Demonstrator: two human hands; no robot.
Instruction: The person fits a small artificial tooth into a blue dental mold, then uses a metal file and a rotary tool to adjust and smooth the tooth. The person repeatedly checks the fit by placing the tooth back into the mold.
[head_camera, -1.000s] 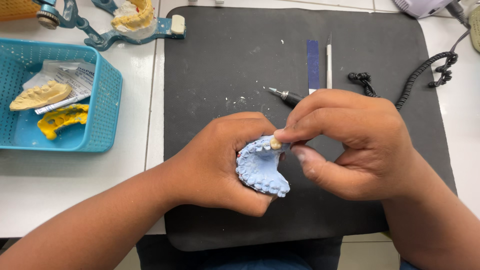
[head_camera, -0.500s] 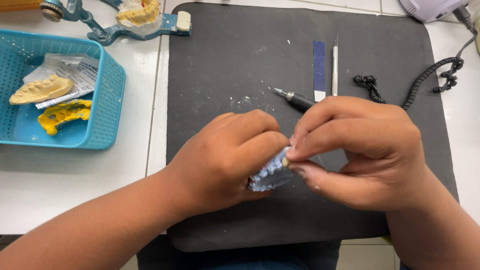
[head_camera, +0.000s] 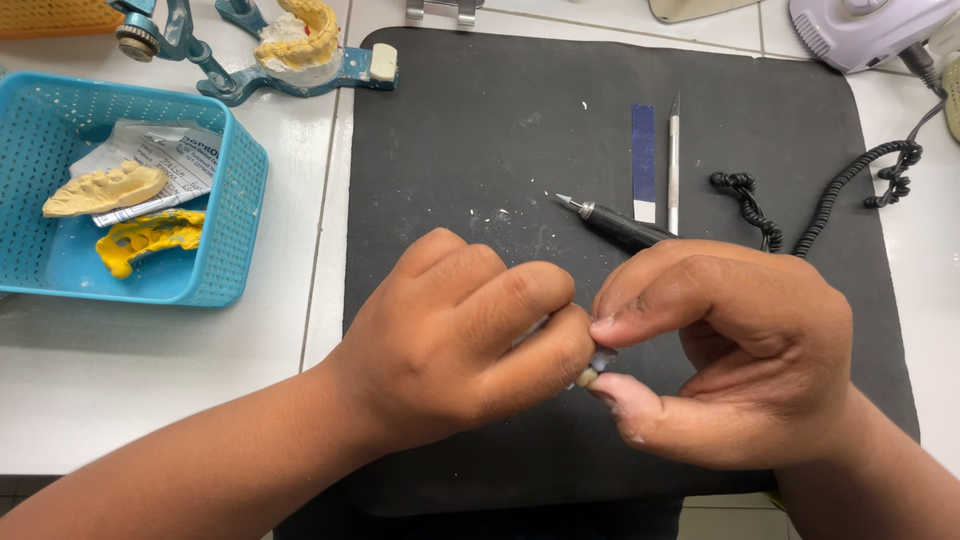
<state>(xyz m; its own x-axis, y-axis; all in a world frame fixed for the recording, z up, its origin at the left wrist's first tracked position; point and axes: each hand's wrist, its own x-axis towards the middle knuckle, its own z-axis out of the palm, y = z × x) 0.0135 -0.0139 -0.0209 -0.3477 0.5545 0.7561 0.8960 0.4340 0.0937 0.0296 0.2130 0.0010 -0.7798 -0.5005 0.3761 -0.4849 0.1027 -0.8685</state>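
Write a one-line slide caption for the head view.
Both hands, left hand and right hand, pinch a small tooth-like piece over a black mat.

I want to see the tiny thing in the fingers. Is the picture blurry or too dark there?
Head view: evenly lit, soft shadows, no glare. The left hand and right hand look sharp; they cover the small pale piece, so only its tip shows.

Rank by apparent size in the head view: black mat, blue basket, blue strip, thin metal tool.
1. black mat
2. blue basket
3. blue strip and thin metal tool: similar length, strip wider, so too close to rank.
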